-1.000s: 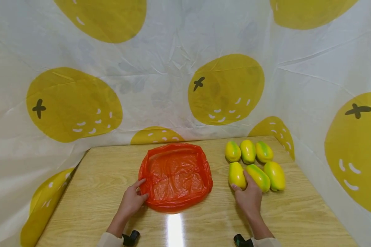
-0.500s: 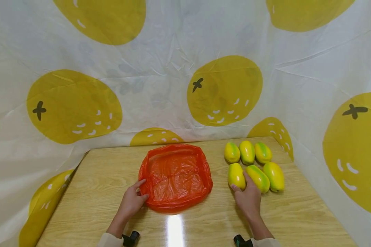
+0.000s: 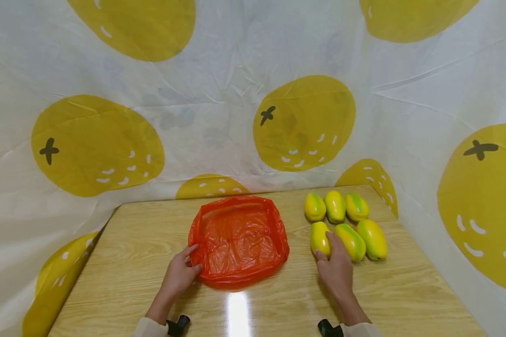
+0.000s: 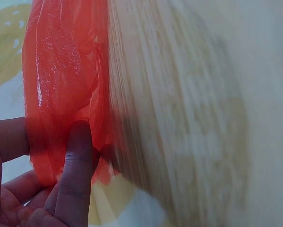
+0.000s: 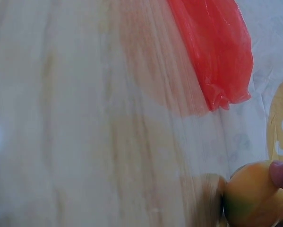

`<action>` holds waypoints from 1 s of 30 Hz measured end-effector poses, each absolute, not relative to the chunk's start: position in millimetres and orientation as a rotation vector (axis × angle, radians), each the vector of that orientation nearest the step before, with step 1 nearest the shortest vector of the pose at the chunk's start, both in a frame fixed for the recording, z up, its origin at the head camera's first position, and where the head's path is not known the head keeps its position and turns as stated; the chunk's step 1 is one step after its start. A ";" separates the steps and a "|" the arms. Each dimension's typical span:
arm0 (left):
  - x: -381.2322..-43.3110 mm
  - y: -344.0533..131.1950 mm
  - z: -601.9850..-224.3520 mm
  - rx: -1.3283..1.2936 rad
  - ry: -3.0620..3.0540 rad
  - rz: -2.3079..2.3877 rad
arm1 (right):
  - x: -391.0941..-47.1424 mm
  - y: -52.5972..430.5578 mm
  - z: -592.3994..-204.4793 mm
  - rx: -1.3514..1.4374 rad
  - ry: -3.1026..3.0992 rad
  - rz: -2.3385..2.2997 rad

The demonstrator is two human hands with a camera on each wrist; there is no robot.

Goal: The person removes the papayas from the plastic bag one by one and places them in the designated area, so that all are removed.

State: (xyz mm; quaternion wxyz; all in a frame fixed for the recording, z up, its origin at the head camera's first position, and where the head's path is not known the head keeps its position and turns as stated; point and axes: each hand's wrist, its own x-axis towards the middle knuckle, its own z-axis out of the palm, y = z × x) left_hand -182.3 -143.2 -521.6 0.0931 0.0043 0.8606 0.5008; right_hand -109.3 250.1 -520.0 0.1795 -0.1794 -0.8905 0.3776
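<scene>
A red plastic bag (image 3: 240,238) lies spread open on the table, its rim standing up. At its left side my left hand (image 3: 179,274) holds the bag's wall, with thumb (image 4: 79,161) on the outer face and fingers on the other side in the left wrist view. My right hand (image 3: 336,269) grips the front-left yellow-green mango (image 3: 320,238), thumb on its near side and fingers at its right. Beside it lie a middle mango (image 3: 351,242) and a right mango (image 3: 372,239). Only part of the gripped fruit and the thumb tip show in the right wrist view.
Behind the front row stand three more mangoes, at left (image 3: 315,207), centre (image 3: 335,206) and right (image 3: 356,207). The wooden table (image 3: 143,238) meets a white fruit-print cloth (image 3: 219,126) at its back and sides. Light glares at the table's front.
My right hand's fingers have shifted slightly left, closer around the front-left mango. My left hand stays on the bag. The head view has turned a little.
</scene>
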 end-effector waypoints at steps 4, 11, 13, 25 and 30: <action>-182.5 -142.7 -522.1 -0.012 2.534 1.504 | -109.7 252.3 -518.9 -0.493 -2.602 0.998; -182.3 -142.3 -520.1 -0.023 2.493 1.535 | -107.8 252.9 -514.5 -0.452 -2.672 0.865; -182.5 -142.5 -520.2 -0.020 2.502 1.530 | -105.2 251.0 -512.4 -0.442 -2.668 0.797; -185.0 -147.1 -516.5 0.055 2.550 1.545 | -90.8 240.2 -488.0 -0.272 -2.350 0.538; -185.3 -147.2 -508.1 0.115 2.680 1.449 | -92.2 240.0 -473.7 -0.175 -2.265 0.602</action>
